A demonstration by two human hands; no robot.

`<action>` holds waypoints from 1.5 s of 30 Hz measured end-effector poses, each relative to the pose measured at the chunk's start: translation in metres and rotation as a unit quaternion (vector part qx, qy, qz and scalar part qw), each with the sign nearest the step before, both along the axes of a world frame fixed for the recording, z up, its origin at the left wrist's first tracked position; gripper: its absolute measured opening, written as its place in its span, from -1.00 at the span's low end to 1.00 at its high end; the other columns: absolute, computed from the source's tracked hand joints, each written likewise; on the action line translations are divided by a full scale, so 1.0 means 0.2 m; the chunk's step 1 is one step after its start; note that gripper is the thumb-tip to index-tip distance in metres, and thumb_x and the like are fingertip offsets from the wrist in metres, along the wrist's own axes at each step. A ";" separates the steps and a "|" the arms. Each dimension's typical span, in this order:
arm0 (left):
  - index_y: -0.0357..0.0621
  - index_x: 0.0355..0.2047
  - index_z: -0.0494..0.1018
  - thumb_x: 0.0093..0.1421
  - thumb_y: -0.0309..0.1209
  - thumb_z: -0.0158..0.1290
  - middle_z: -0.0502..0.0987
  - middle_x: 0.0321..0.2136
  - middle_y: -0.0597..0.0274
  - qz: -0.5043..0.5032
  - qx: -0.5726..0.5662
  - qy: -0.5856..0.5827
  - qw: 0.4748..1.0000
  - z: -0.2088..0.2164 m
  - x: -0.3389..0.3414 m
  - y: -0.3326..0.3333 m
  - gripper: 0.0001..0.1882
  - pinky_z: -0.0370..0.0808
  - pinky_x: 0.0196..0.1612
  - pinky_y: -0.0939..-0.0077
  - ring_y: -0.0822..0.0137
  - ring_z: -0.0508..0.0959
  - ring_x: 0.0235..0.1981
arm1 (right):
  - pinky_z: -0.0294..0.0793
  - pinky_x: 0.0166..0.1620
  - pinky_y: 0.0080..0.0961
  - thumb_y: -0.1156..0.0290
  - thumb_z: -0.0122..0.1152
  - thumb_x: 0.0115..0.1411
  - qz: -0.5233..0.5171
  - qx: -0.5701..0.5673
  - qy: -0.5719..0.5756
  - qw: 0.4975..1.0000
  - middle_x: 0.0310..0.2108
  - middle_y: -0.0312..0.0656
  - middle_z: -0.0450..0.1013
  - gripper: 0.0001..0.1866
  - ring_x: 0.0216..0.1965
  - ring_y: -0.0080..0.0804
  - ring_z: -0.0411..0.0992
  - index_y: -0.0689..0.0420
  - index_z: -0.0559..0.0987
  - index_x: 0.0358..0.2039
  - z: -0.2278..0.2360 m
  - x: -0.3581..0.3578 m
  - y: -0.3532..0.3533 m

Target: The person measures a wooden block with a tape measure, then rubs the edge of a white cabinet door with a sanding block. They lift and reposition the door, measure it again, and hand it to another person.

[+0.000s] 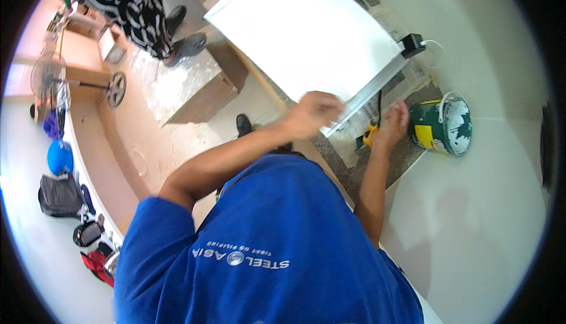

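Observation:
A large white panel (312,35) lies on the counter, with a grey strip (368,95) along its right edge. My left hand (318,113) is over the panel's near corner; its fingers look curled but are smeared by motion, so what they hold, if anything, does not show. Right of the strip, my right hand (394,125) is raised with fingers loosely bent and apart, and no object shows in it. Beside that wrist lies a yellow and black tool (369,136), its kind unclear. Clear plastic (349,130) lies beneath the strip's near end.
A green paint bucket (441,125) with white smears stands right of my right hand. A black power adapter (413,45) with a white cord sits at the panel's right corner. Another person (138,14) stands on a wooden platform (203,97) at left. A fan (117,89) stands beyond.

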State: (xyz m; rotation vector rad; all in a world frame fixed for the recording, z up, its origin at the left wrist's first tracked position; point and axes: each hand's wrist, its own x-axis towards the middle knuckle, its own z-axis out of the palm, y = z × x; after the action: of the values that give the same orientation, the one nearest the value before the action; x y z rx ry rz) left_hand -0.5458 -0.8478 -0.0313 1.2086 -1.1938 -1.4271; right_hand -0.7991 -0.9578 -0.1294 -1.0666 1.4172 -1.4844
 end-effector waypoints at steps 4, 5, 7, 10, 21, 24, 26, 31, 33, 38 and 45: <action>-0.24 -0.09 0.58 0.40 -0.28 0.04 0.64 -0.39 0.17 0.341 0.084 0.006 0.936 -0.21 0.58 0.09 -0.72 0.50 -0.43 0.56 0.44 0.55 -0.46 | 0.50 0.02 -0.36 0.16 0.10 0.44 0.097 0.070 0.016 0.993 0.09 -0.14 0.48 -0.50 -0.06 -0.38 0.47 0.16 0.45 0.26 0.17 0.21 0.04; -0.23 -0.07 0.55 0.41 -0.23 0.04 0.61 -0.40 0.21 0.390 0.112 0.035 0.914 -0.26 0.67 0.05 -0.69 0.50 -0.42 0.54 0.42 0.53 -0.46 | 0.49 0.10 -0.28 0.08 0.07 0.45 0.122 0.108 0.038 0.986 0.22 -0.02 0.40 -0.40 0.09 -0.26 0.44 0.19 0.34 0.35 0.17 0.23 0.02; -0.19 -0.05 0.52 0.43 -0.15 0.03 0.56 -0.42 0.27 0.459 0.160 0.093 0.869 -0.31 0.78 -0.01 -0.65 0.49 -0.39 0.49 0.40 0.52 -0.45 | 0.36 0.27 -0.12 0.05 0.05 0.46 0.160 0.122 0.059 0.978 0.32 0.13 0.28 -0.30 0.28 -0.02 0.33 0.25 0.20 0.42 0.20 0.28 -0.03; -0.14 -0.06 0.50 0.44 -0.07 0.01 0.51 -0.44 0.30 0.490 0.183 0.180 0.833 -0.39 0.87 -0.11 -0.63 0.49 -0.34 0.42 0.38 0.50 -0.43 | 0.24 0.37 -0.06 0.02 0.12 0.42 0.126 0.163 0.078 0.975 0.36 0.21 0.19 -0.18 0.35 0.02 0.24 0.32 0.11 0.44 0.10 0.33 -0.11; -0.51 0.14 0.32 0.44 -0.30 0.06 0.48 0.07 -0.11 0.559 0.084 0.307 0.766 -0.39 0.93 -0.41 -0.52 0.59 0.09 0.01 -0.03 0.57 0.03 | 0.37 0.27 0.03 0.19 0.51 0.15 0.176 0.181 -0.279 0.927 0.19 0.11 0.36 -0.05 0.24 0.10 0.33 0.36 0.19 0.37 0.13 0.33 -0.36; -0.55 0.15 0.31 0.43 -0.32 0.09 0.47 0.09 -0.16 0.554 0.094 0.315 0.764 -0.39 0.97 -0.41 -0.50 0.58 0.11 -0.01 -0.07 0.56 0.06 | 0.38 0.25 0.02 0.33 0.48 0.14 0.200 0.207 -0.331 0.899 0.17 0.11 0.38 -0.16 0.21 0.09 0.36 0.35 0.27 0.33 0.09 0.32 -0.41; -0.55 0.13 0.33 0.42 -0.32 0.11 0.48 0.07 -0.16 0.555 0.102 0.315 0.763 -0.41 1.00 -0.40 -0.51 0.59 0.10 0.02 -0.06 0.57 0.04 | 0.38 0.24 0.02 0.38 0.47 0.12 0.202 0.208 -0.325 0.900 0.16 0.09 0.39 -0.18 0.20 0.07 0.37 0.35 0.28 0.32 0.08 0.32 -0.41; -0.49 0.10 0.39 0.39 -0.32 0.16 0.55 0.02 -0.11 0.527 0.066 0.293 0.795 -0.37 1.04 -0.34 -0.54 0.58 0.08 0.13 0.04 0.59 0.00 | 0.43 0.18 -0.06 0.46 0.45 0.08 0.175 0.167 -0.315 0.918 0.05 -0.01 0.47 -0.28 0.06 -0.02 0.45 0.34 0.38 0.24 0.22 0.38 -0.37; -0.45 0.04 0.44 0.35 -0.33 0.21 0.60 -0.09 -0.06 0.501 0.032 0.275 0.820 -0.34 1.10 -0.31 -0.58 0.59 0.01 0.24 0.12 0.61 -0.08 | 0.43 0.17 -0.10 0.43 0.44 0.08 0.186 0.178 -0.326 0.910 0.04 -0.03 0.47 -0.29 0.06 -0.05 0.45 0.32 0.38 0.24 0.26 0.34 -0.39; -0.33 -0.09 0.46 0.31 -0.47 0.18 0.62 -0.18 0.04 0.517 -0.093 0.259 0.810 0.07 1.01 -0.15 -0.77 0.60 -0.04 0.26 0.24 0.64 -0.20 | 0.44 0.15 -0.15 0.33 0.41 0.08 0.212 0.183 -0.302 0.911 0.05 -0.09 0.48 -0.29 0.04 -0.07 0.46 0.24 0.42 0.24 0.47 0.36 -0.27; -0.37 -0.19 0.46 0.18 -0.53 0.20 0.60 -0.33 0.08 0.589 -0.277 0.143 0.746 0.60 0.99 0.16 -0.77 0.60 -0.25 0.45 0.33 0.62 -0.39 | 0.44 0.16 -0.16 0.17 0.24 0.17 0.379 0.170 -0.274 0.868 0.09 0.01 0.45 -0.30 0.08 -0.03 0.45 0.30 0.40 0.25 0.75 0.46 -0.12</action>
State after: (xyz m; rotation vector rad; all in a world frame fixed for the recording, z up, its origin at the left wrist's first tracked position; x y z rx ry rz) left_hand -0.3474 -0.8156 0.0891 0.9223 -0.3508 -0.2163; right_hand -0.7064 -0.9826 0.0206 -0.7501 0.6788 -0.8115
